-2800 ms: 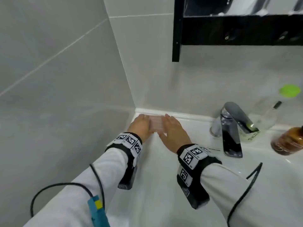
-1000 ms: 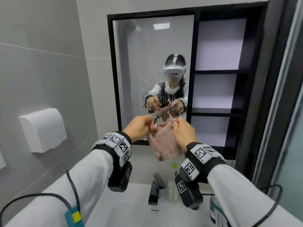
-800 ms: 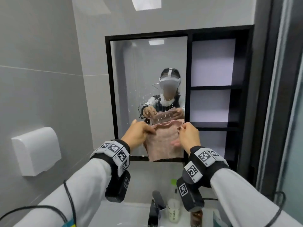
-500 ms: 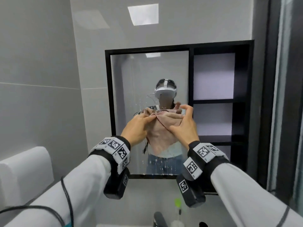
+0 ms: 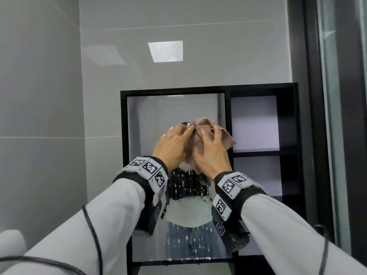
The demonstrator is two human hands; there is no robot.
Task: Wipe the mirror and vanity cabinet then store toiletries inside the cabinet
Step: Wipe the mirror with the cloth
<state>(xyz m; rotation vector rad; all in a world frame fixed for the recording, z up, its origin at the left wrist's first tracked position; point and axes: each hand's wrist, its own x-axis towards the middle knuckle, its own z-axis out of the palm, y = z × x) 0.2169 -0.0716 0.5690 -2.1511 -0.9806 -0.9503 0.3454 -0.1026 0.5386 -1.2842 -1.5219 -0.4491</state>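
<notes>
Pink cloth (image 5: 200,133) was bunched between both hands, in front of mirror (image 5: 174,108). Left hand (image 5: 170,147) pinched its top edge; right hand (image 5: 210,153) gripped it, fingers spread and curled. Droplets (image 5: 190,195) below hands. Cabinet shelves (image 5: 256,149) right of right hand.

A bathroom, plainly: glossy grey wall tiles (image 5: 49,96) with pale grout lines run up both walls and catch the reflection of a square ceiling light (image 5: 165,51). Straight ahead hangs a black-framed wall cabinet (image 5: 286,89), its mirror door (image 5: 151,120) speckled with white droplets (image 5: 188,241), open pale-backed shelves (image 5: 264,150) beside it. On the right edge stands a dark-framed glass panel (image 5: 327,135), shower-screen style. A rounded white wall box (image 5: 10,243) peeks in low left.
</notes>
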